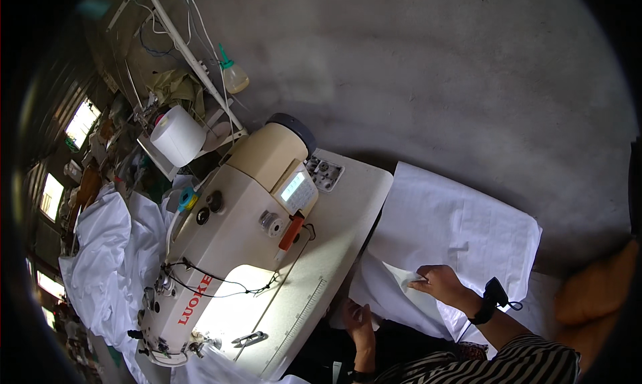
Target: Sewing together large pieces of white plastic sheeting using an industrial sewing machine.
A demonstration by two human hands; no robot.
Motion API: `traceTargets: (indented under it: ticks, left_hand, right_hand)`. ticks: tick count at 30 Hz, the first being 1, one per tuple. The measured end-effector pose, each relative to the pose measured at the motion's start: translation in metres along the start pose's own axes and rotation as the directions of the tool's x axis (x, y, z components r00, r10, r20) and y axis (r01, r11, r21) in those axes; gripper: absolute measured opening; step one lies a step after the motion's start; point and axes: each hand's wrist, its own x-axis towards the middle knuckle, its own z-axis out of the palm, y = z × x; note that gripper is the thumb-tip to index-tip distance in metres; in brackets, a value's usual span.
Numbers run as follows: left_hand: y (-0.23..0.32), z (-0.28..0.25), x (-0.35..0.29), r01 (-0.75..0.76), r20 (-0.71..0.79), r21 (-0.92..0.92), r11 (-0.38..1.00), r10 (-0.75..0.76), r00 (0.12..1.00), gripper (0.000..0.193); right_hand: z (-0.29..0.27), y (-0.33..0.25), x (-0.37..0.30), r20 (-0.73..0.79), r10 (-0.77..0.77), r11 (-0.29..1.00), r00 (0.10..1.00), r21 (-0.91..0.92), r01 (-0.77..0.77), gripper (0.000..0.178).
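White fabric (461, 217) lies in a broad folded sheet to the right of the sewing table, with its near part hanging toward my lap. My right hand (445, 287) is closed, pinching a turned-up edge of this fabric between thumb and fingers. Lower and further left, by the table's edge, my left hand (360, 325) has its fingers half curled and apart. It is beside the fabric's near left edge; no grip on the cloth shows there.
A sewing machine (227, 230) stands on a pale table (354, 183) at left. Small thread snips (250, 339) lie near its needle area. A parts tray (326, 175), a thread cone (178, 137) and bunched white cloth (114, 250) surround it. A grey wall (435, 83) rises behind.
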Motion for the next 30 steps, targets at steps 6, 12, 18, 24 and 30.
traceTargets:
  ticks: [6,12,18,24,30]
  left_hand:
    - [0.047,0.023,-0.012,-0.398,0.402,0.262,0.879,0.275,0.873,0.059]
    - [0.055,0.051,-0.012,0.335,0.298,-0.223,0.915,-0.263,0.918,0.011]
    - [0.049,-0.027,-0.005,0.413,0.48,-0.71,0.57,-0.037,0.876,0.025]
    - [0.013,-0.017,-0.014,0.627,0.265,-0.306,0.716,-0.569,0.779,0.036]
    - [0.026,-0.015,0.007,0.522,0.308,-0.281,0.805,-0.44,0.844,0.035]
  right_hand:
    - [0.002,-0.026,-0.003,0.136,0.157,0.923,0.978,0.332,-0.195,0.024]
    - [-0.048,0.044,-0.009,0.071,-0.161,0.947,0.984,0.292,0.134,0.028]
    - [-0.255,0.179,-0.065,-0.883,0.284,0.674,0.375,-0.094,-0.732,0.031]
    - [-0.138,0.096,-0.035,-0.464,-0.158,0.942,0.871,-0.335,-0.008,0.081]
    - [-0.009,0.137,0.014,-0.331,0.496,0.725,0.803,-0.351,-0.592,0.089]
